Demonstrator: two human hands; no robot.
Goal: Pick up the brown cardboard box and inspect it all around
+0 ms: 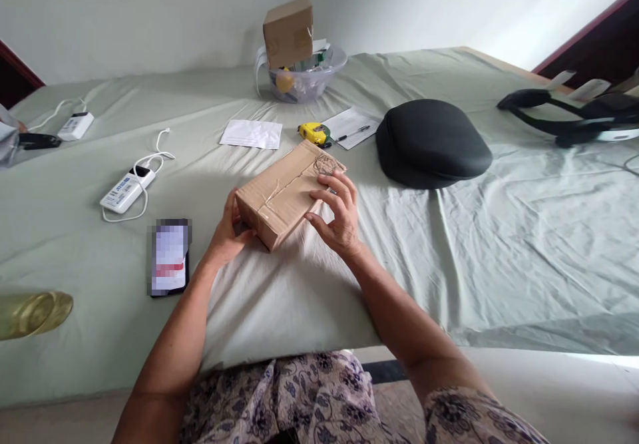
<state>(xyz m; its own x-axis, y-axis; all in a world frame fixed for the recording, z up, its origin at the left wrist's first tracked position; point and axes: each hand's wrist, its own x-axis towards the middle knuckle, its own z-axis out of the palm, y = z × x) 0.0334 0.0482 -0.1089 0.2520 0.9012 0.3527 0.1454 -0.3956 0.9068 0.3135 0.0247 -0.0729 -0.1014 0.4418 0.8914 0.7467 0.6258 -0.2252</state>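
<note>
At the near middle of the cloth-covered table [424, 257], here's the cardboard box [279, 191], between two hands! The left hand [227, 231] clasps its near left end, thumb on one side, fingers round the other; the right hand [337, 208] is loosely open, fingers curved and spread, fingertips at the top's right edge. And the crowd around it! Just past the far end, one yellow tape measure [312, 132], closest in the way; beside that, one sheet of paper [349, 124], and left of it one white packet [252, 134]. One black case [434, 143] bulks up on the right, one headset [572, 116] farther out. Over left: two white power banks [127, 190], each with a cable, one phone [170, 257], one yellowish glass [37, 313]. At the back, one clear plastic basin [309, 88] carries a second box [288, 34]. Now the line: the long axis slants from near left to far right, a coil of string [327, 164] on top at the far end.
</note>
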